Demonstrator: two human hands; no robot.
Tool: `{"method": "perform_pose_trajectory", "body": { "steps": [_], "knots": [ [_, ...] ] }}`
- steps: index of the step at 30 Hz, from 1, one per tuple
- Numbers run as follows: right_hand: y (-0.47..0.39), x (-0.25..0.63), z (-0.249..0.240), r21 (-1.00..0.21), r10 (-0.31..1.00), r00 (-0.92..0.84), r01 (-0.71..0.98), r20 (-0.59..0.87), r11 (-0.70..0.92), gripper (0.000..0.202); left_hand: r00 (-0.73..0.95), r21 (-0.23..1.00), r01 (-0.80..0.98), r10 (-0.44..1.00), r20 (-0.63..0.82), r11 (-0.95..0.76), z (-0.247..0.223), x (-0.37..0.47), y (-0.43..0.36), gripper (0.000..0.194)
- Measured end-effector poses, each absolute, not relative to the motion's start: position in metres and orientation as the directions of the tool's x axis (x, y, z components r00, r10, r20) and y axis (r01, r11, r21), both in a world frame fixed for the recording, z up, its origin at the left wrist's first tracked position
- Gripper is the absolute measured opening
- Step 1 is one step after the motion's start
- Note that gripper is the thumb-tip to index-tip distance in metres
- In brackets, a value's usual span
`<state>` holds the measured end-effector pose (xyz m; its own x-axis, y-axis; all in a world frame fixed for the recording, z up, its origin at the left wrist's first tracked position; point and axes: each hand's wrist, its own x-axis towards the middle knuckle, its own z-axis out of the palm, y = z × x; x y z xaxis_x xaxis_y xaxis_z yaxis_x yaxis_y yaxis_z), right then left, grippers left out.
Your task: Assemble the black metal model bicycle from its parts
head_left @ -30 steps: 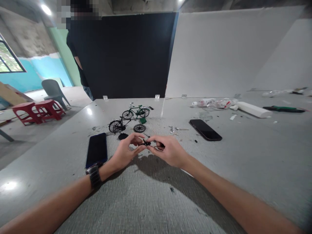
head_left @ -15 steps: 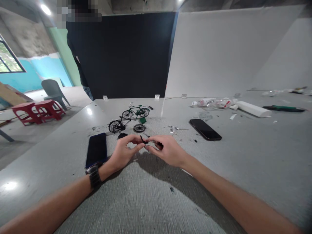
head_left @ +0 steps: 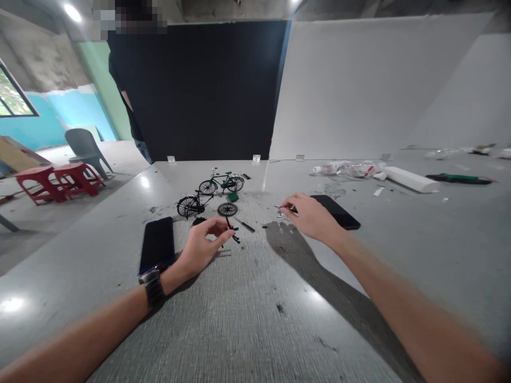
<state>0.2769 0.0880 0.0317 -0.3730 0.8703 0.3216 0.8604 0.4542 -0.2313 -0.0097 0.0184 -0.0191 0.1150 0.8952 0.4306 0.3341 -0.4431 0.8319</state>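
On the grey desk (head_left: 247,314), the left hand (head_left: 199,247), a dark watch on its wrist, pinches a small black plastic model part (head_left: 231,230) between thumb and fingers just above the surface, right of a dark smartphone (head_left: 157,244) lying flat. The right hand (head_left: 313,218) reaches farther right, its fingers closed on a thin silver metal piece (head_left: 284,208) among the small silver parts, partly covering a second black smartphone (head_left: 339,213). Beyond the left hand stand a black miniature bicycle (head_left: 194,204) with a loose black wheel (head_left: 227,209) beside it, and farther off a green miniature bicycle (head_left: 222,183).
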Motion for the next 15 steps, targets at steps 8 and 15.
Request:
{"method": "perform_pose_trajectory", "body": {
  "steps": [8,15],
  "knots": [
    [0.088,0.272,0.03,-0.189,0.932,-0.339,0.915,0.127,0.358,0.021,0.115,0.842,0.335,0.905,0.409,-0.423,-0.017,-0.009,0.017,0.019],
    [0.087,0.27,0.027,-0.177,0.942,-0.331,0.925,0.06,0.336,0.016,0.13,0.831,0.351,0.902,0.413,-0.431,-0.016,-0.009,0.017,0.02]
  ]
}}
